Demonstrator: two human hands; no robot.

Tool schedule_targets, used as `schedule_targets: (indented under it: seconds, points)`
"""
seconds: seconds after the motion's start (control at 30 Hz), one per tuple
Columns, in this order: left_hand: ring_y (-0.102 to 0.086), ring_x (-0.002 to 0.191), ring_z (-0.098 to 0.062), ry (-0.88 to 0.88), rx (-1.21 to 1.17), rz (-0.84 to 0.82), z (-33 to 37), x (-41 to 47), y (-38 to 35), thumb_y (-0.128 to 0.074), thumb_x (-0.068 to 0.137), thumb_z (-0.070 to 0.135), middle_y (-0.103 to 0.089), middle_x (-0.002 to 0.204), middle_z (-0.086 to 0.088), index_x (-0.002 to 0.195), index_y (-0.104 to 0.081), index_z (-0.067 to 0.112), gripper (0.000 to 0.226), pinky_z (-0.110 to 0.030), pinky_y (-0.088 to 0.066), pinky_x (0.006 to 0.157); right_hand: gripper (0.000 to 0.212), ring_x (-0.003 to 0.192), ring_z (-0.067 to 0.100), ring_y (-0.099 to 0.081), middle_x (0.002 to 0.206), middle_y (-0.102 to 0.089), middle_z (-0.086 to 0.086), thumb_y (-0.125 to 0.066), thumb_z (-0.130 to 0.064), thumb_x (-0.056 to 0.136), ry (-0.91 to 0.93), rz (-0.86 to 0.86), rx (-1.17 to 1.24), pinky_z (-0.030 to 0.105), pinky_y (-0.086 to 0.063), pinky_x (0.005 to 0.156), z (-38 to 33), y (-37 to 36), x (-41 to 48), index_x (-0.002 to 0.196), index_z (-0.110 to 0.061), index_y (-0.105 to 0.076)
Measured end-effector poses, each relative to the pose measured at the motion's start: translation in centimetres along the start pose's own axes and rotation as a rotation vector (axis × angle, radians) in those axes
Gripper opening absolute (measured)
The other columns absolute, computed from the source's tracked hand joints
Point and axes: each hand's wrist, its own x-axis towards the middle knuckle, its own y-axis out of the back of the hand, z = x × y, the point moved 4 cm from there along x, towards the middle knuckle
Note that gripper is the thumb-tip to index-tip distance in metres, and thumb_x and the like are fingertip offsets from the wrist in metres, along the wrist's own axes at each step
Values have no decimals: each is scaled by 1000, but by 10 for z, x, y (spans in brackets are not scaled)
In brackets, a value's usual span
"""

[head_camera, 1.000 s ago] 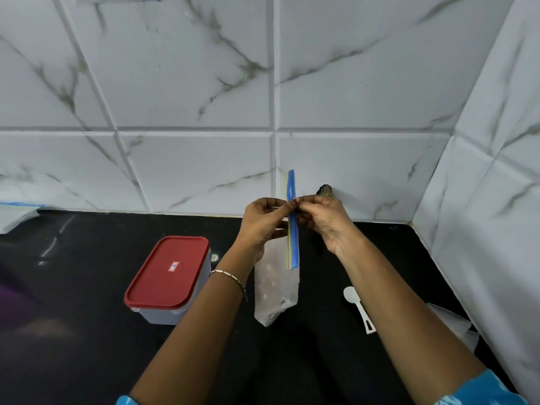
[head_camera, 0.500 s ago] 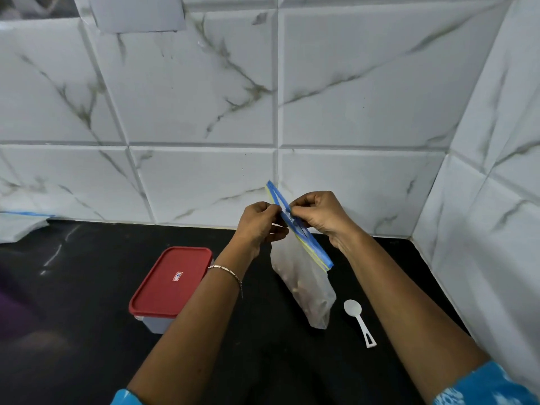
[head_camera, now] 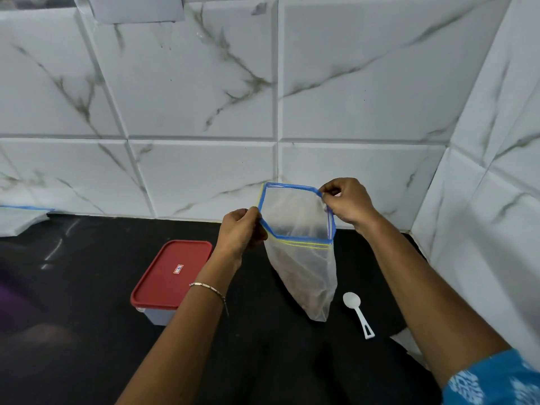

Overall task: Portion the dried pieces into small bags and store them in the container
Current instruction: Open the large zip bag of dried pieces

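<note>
A clear zip bag [head_camera: 304, 276] with a blue and yellow seal hangs above the black counter, its mouth pulled wide open. Brownish dried pieces show dimly through its lower part. My left hand [head_camera: 241, 230] pinches the left rim of the mouth and my right hand [head_camera: 347, 204] pinches the right rim. A container with a red lid [head_camera: 172, 273] stands shut on the counter, left of the bag and under my left forearm. A white plastic spoon [head_camera: 358, 312] lies on the counter to the right of the bag.
The black counter [head_camera: 73, 317] ends at a white marble-tiled wall behind and another on the right. More clear bags lie at the far left [head_camera: 20, 219] by the wall and at the right [head_camera: 409, 343] under my right forearm.
The bag's seal was closed and held on edge a second ago; my hands have drawn apart and pulled the mouth open. The view has tilted up slightly.
</note>
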Motion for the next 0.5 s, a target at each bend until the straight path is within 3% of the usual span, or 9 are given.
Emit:
schedule_targets:
  seconds: [0.1,0.17,0.3,0.4,0.5]
  points:
    - [-42,49,-19,-50,97,19,2,-2,7,-55,84,17,-48,49,-3,70,-53,6,17,-25,-38,50,21,79,18,-65,85,-65,-5,-54,-6,90,94,-23,-140,26,-47,72,-6,2,3,89,-18,-71]
    - [-34,48,-15,-106,215,50,6,0,9,-60,81,19,-40,49,2,65,-48,10,22,-25,-30,49,21,78,15,-60,84,-62,-8,-54,-6,91,168,-47,-197,23,-40,70,-13,1,4,89,-19,-71]
    - [-39,56,-14,-299,320,124,32,1,8,-71,75,20,-45,58,7,60,-43,19,32,-28,-35,58,20,78,15,-58,89,-63,-5,-55,-6,93,299,-74,-253,25,-41,70,-31,-4,5,90,-17,-72]
    - [-52,95,-16,-511,537,165,56,2,4,-75,78,24,-58,98,5,74,-56,30,20,-29,-41,79,19,79,16,-57,93,-60,-2,-56,-6,93,377,-85,-263,29,-46,75,-42,-8,5,93,-17,-71]
    - [-37,128,-21,-579,937,111,64,10,0,-70,84,25,-47,133,5,95,-67,37,16,-41,-34,99,19,81,16,-57,95,-60,-2,-56,-4,92,422,-100,-265,29,-47,77,-47,-13,4,95,-16,-71]
